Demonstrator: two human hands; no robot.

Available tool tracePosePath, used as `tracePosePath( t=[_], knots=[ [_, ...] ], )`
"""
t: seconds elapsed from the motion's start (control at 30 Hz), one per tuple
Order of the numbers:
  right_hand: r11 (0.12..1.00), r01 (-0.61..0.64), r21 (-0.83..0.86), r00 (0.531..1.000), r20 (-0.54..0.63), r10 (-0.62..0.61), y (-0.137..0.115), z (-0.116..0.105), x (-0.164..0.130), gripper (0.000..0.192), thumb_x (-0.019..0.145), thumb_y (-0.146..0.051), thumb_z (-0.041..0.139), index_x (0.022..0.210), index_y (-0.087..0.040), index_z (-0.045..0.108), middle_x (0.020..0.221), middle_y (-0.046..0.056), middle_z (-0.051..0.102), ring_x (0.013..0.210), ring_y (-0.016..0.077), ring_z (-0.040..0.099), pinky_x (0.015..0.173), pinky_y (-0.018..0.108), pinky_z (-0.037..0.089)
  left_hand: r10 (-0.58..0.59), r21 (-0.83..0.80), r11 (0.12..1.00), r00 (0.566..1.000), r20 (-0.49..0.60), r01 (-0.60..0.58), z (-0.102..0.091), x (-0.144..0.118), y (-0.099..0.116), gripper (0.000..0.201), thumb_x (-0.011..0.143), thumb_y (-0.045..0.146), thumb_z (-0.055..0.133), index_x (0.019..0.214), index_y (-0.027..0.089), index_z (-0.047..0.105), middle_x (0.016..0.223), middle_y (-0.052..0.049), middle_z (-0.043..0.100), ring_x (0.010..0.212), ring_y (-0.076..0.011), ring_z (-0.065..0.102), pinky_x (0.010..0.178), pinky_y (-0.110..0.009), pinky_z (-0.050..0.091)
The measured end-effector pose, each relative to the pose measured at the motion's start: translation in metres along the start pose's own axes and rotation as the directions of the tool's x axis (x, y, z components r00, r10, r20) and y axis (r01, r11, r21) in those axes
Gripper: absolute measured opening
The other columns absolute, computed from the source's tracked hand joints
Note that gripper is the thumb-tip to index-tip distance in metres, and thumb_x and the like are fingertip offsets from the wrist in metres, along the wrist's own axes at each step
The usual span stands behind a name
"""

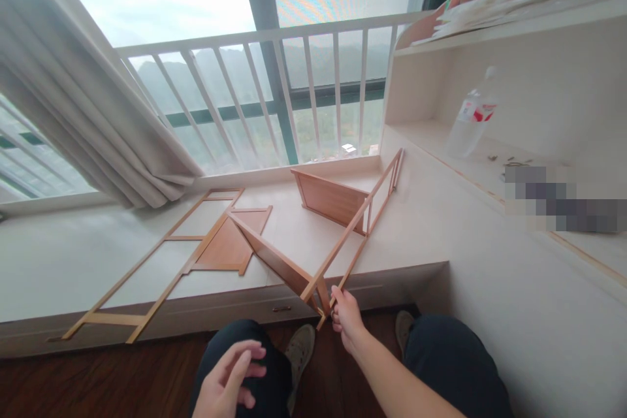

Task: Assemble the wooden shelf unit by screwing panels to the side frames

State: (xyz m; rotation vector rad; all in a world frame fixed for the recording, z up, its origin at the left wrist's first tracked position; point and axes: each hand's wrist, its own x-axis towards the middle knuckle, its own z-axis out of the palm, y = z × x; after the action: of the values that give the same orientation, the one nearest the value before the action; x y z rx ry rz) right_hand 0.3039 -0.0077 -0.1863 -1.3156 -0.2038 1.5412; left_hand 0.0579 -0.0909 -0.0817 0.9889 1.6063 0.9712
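Note:
My right hand (347, 319) grips the near end of a slim wooden ladder-like frame (360, 222) that stands on edge and runs away toward the window. Two wooden shelf boards are joined to it: one (274, 260) slanting toward me, one (330, 199) farther back. My left hand (230, 379) hovers above my left knee with fingers spread and nothing in it. A second wooden frame (161, 261) lies flat on the window platform (59, 261), with a loose wooden panel (228, 245) resting on it.
A white railing (274, 78) guards the window and a curtain (73, 104) hangs at the left. White desk shelving (490, 157) at the right holds a plastic bottle (470, 119) and small screws (512, 160). A drawer (281, 307) sits under the platform above the dark floor.

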Motion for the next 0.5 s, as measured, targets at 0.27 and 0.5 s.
tracePosePath(
  t=[0.27,0.5],
  knots=[
    [0.998,-0.061,-0.001,0.997,0.047,0.061,0.008,0.002,-0.013,0.026,0.102,-0.043,0.053,0.087,-0.024,0.044,0.045,-0.015,0.026,0.034,0.0038,0.016,0.037,0.015,0.007,0.131,-0.029,0.991,0.989,0.070,-0.130,0.071,0.024,0.009,0.071,0.062,0.056,0.083,0.121,0.021,0.067,0.136,-0.017,0.066,0.122,-0.0385,0.065,0.070,-0.034,0.063],
    [0.992,-0.127,-0.025,0.986,0.101,0.129,-0.003,-0.005,-0.013,0.028,0.101,-0.043,0.058,0.085,-0.023,0.047,0.044,-0.015,0.030,0.033,0.0034,0.017,0.037,0.015,0.008,-0.105,-0.185,0.978,0.994,-0.016,0.101,0.076,0.056,-0.036,0.051,0.077,0.044,0.072,0.121,0.021,0.061,0.140,-0.018,0.061,0.133,-0.0369,0.059,0.073,-0.035,0.063]
  ],
)
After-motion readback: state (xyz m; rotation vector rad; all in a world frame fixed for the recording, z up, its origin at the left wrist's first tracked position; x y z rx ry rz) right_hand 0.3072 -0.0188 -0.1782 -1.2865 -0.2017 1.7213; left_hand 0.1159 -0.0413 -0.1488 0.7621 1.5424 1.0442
